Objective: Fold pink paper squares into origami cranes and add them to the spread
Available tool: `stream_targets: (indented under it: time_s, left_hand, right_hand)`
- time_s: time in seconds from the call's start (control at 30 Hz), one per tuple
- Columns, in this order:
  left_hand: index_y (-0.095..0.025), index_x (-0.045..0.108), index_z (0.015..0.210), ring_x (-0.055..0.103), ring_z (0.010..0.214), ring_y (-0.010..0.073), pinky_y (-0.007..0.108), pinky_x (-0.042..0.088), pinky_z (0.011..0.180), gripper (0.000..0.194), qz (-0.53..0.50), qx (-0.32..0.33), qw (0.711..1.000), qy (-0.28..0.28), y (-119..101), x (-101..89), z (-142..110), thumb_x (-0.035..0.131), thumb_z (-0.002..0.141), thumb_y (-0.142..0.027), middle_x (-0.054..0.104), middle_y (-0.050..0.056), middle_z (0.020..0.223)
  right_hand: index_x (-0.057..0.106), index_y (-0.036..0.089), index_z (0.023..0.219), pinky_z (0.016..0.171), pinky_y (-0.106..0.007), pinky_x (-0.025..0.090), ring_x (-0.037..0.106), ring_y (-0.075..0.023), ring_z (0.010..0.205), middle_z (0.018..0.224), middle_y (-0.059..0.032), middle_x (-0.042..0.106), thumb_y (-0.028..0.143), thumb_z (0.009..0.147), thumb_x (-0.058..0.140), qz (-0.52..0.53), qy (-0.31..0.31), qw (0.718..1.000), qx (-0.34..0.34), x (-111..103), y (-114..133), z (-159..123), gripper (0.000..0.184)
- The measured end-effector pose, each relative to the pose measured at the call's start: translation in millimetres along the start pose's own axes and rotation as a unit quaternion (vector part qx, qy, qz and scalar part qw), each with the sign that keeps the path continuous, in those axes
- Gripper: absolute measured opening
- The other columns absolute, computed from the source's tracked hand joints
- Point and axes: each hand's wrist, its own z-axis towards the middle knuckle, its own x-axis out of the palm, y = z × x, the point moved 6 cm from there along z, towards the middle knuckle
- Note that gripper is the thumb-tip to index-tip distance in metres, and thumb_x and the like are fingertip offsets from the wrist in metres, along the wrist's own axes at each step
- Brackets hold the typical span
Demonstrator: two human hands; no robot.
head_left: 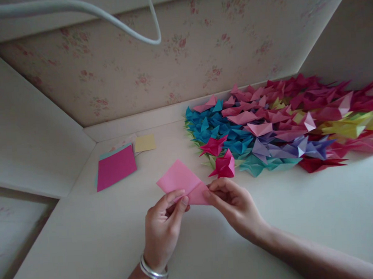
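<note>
A light pink sheet of paper (180, 179), partly folded, is held just above the white desk (85, 244). My left hand (164, 224), with silver bangles at the wrist, pinches its lower edge between thumb and fingers. My right hand (232, 201) pinches the sheet's right corner with its fingertips. Both hands are closed on the paper. Just beyond my right hand sits a magenta folded paper figure (223, 164), with another (213, 145) behind it.
A large heap of folded paper figures (282, 122) in blue, pink, red, purple and yellow covers the desk's back right. A stack of flat sheets, magenta on top (115, 167), and a yellow sheet (144, 143) lie at back left. A white cable (105, 14) hangs overhead.
</note>
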Motion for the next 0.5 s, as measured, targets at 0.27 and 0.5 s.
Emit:
stream_targets:
  time_s: [0.27, 0.5]
  left_hand:
    - [-0.02, 0.074, 0.099, 0.076, 0.069, 0.0193, 0.025, 0.061, 0.064, 0.018, -0.002, -0.008, 1.0, 0.028, 0.8, 1.9, -1.7, 0.07, 0.085, -0.03, 0.079, 0.004, 0.082]
    - [-0.02, 0.059, 0.114, 0.075, 0.07, 0.0158, 0.024, 0.06, 0.067, 0.033, -0.061, -0.024, 0.998, 0.016, -2.2, 4.0, -3.8, 0.071, 0.085, -0.029, 0.076, 0.003, 0.09]
  right_hand:
    - [0.061, 0.02, 0.086, 0.055, -0.023, 0.046, 0.06, -0.0145, 0.064, 0.072, -0.0008, 0.063, 0.041, 0.085, 0.071, 0.028, -0.013, 0.999, 0.02, -1.9, -5.1, 1.5, 0.023]
    - [0.062, 0.019, 0.086, 0.054, -0.022, 0.043, 0.058, -0.0126, 0.064, 0.072, 0.0001, 0.063, 0.035, 0.087, 0.07, 0.055, -0.004, 0.998, 0.022, -0.4, -2.9, 1.0, 0.018]
